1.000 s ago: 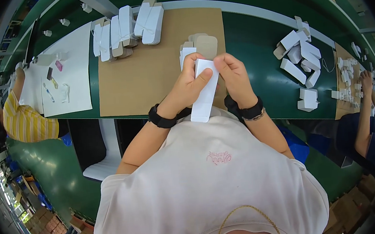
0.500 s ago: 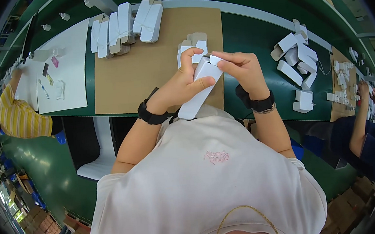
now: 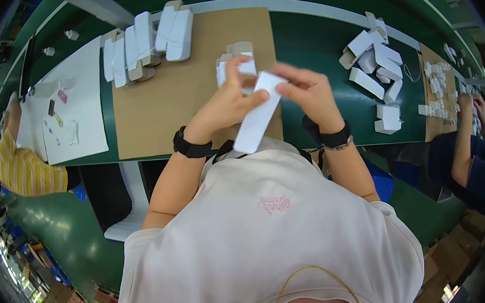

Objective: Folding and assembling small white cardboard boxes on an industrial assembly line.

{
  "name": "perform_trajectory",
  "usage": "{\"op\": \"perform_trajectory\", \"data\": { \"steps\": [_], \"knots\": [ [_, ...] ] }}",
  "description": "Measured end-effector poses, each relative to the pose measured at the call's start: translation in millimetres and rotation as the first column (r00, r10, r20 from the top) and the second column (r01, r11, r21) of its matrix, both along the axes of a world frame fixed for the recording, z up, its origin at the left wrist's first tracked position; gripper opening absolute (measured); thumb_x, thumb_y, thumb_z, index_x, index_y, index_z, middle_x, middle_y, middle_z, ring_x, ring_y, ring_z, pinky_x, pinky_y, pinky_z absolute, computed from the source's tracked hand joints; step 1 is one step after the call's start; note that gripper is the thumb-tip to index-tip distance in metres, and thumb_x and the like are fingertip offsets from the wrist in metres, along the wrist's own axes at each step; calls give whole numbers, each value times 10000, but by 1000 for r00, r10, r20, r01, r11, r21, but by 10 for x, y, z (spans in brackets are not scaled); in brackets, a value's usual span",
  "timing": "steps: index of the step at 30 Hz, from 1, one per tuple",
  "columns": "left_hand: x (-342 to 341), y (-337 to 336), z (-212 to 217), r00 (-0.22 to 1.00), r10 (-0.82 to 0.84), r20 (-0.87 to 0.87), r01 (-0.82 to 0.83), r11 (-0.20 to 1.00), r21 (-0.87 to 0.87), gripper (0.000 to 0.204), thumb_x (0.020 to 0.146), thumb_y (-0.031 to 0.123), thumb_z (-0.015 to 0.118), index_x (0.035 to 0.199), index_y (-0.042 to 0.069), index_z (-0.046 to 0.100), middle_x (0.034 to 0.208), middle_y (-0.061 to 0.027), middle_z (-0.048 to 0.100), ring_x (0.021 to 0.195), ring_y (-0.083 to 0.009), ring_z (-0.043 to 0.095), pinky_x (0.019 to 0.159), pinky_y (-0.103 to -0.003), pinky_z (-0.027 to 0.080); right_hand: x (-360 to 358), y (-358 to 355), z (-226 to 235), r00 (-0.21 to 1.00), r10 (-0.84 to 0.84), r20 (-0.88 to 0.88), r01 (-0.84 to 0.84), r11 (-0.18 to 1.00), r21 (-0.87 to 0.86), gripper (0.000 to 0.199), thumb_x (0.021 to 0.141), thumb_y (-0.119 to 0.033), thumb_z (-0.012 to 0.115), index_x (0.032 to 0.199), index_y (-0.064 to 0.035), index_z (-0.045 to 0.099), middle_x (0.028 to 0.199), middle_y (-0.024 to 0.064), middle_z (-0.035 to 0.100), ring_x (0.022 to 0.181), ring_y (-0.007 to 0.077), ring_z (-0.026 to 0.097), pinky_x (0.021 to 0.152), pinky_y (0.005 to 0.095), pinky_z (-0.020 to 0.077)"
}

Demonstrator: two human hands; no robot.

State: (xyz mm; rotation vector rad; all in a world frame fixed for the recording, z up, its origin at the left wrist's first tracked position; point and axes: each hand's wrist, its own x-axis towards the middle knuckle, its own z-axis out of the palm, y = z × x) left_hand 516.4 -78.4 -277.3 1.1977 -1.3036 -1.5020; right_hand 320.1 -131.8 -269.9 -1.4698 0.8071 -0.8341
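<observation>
A slim white cardboard box [image 3: 258,118] is tilted in front of my chest, one broad face turned up. My left hand [image 3: 223,103] grips its left side, thumb on the upper face and index finger curled above. My right hand [image 3: 312,95] is at the box's far right edge, its thumb against the edge and its fingers bent over the far end, slightly blurred. The flap at that end is not visible from here. Just beyond my left fingers, a small stack of flat white cartons [image 3: 240,49] with grey-brown insides lies on the brown cardboard sheet [image 3: 162,109].
Tied bundles of flat white cartons [image 3: 175,32] stand at the back left. Folded white boxes [image 3: 377,59] lie in a heap to the right on the green table [image 3: 308,46]. One person in yellow stripes [image 3: 31,166] sits left; another in dark clothes [image 3: 471,164] works at right.
The box has turned to show its broad face, and the raised end flap is out of sight. My right fingers have shifted from pinching that flap to the box's far edge.
</observation>
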Motion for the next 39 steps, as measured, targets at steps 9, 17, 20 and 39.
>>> {"op": "perform_trajectory", "data": {
  "steps": [9,17,20,39],
  "knots": [
    [313,-96,-627,480,210,852,-259,962,-91,524,664,353,738,954,-47,565,788,-222,609,740,-348,603,643,-394,483,-1564,-753,-323,265,-958,113,945,235,-228,424,822,-125,621,1193,14,469,946,104,571,819,164,565,687,270,486],
    [106,24,-294,711,364,602,-364,923,-128,272,661,167,751,726,1,545,614,-100,565,545,-187,543,531,-295,449,51,-45,-255,941,-291,-170,280,956,-89,375,820,-109,627,1181,-56,540,1078,88,583,823,93,575,659,201,470],
    [-103,44,41,821,392,416,-329,919,-216,257,673,138,728,689,17,502,587,-87,529,530,-168,506,516,-279,433,319,76,-87,975,-102,-200,91,994,-64,412,815,-126,639,1206,-66,528,1065,104,597,779,94,594,664,202,472],
    [-133,77,-80,974,148,-170,-156,987,-38,589,859,265,589,1258,61,208,1029,-141,518,921,-153,549,726,-269,460,378,174,-49,975,-121,186,84,977,195,140,886,-123,554,971,-11,555,854,8,583,748,57,517,677,177,416]
  ]
}}
